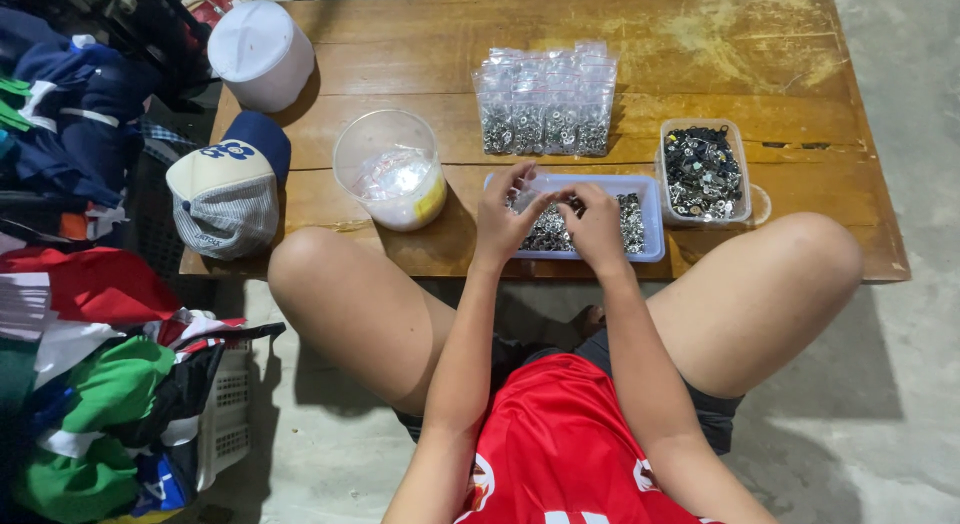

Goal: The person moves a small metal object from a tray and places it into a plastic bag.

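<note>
While left hand [508, 216] and right hand [597, 224] pinch a small clear bag [527, 191] over the half-full fastener tray [652, 216], filled bags [545, 99] sit stacked behind.

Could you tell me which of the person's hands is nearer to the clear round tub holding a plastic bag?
Left. The left hand is over the near tray's left end, just right of the round tub. The right hand is further right, over the tray's middle.

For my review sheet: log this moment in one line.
left hand: holds small clear bag | right hand: over tray of metal pieces | table
</note>
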